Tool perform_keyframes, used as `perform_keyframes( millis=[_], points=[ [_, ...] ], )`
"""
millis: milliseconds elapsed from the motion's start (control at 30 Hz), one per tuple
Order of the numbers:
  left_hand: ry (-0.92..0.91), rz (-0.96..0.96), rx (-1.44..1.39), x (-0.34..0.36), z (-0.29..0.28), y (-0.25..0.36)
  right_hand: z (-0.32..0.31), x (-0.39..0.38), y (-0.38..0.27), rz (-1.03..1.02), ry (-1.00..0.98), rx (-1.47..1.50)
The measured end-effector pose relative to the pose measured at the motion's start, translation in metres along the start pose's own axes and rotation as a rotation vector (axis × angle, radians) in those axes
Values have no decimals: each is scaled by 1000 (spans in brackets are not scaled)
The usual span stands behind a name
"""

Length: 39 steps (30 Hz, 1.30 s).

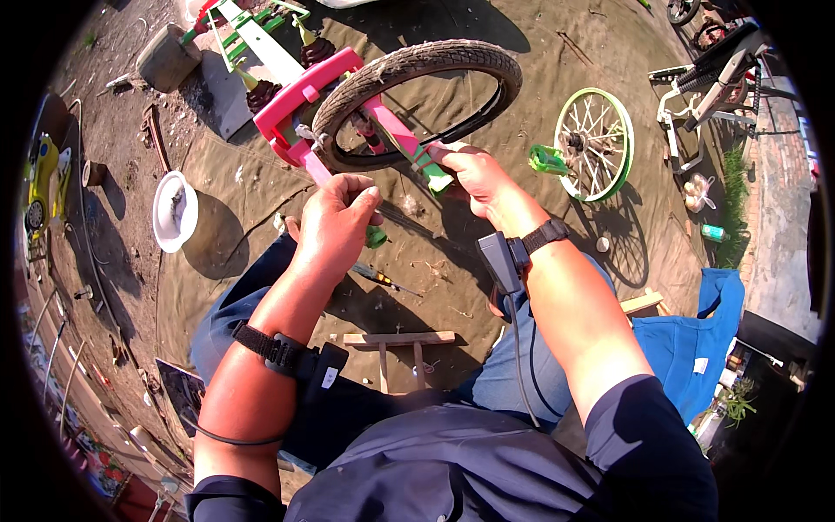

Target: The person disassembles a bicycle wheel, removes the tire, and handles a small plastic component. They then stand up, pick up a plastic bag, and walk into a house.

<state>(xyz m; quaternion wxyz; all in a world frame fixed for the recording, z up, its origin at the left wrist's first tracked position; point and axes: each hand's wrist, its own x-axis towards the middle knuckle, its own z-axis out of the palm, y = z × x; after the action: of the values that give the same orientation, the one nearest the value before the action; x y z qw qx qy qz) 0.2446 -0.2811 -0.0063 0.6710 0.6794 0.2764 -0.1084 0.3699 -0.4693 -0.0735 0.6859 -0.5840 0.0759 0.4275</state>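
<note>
A bicycle front wheel with a dark tyre (466,55) sits at a pink fork (390,123) of an upturned pink, green and white frame (259,33). My left hand (341,215) is closed round the lower end of the fork's left pink leg, a green piece showing just below its fingers. My right hand (472,177) grips the other leg near its green end (437,179), thumb and fingers pressed on it. A screwdriver (371,274) lies on the brown ground sheet (261,174) below my hands.
A white basin (174,211) is at the left, near a yellow toy car (39,183). A green-rimmed wheel (593,143) stands at the right beside another bicycle frame (713,87). A wooden stool (398,338) and blue cloth (678,339) are near my legs.
</note>
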Motion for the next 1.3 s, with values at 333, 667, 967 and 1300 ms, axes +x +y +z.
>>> perform_keyframes(
  millis=[333,667,967,1300],
  points=[
    [50,232,464,37,28,-4,-4,-4,-10,-38,47,-28],
    [122,377,800,53,42,7,2,-14,-22,177,27,-104],
    [89,197,627,57,45,14,-8,-2,-13,184,-30,-45],
    [37,293,811,62,44,14,-10,1,-12,183,-79,-8]
  ],
)
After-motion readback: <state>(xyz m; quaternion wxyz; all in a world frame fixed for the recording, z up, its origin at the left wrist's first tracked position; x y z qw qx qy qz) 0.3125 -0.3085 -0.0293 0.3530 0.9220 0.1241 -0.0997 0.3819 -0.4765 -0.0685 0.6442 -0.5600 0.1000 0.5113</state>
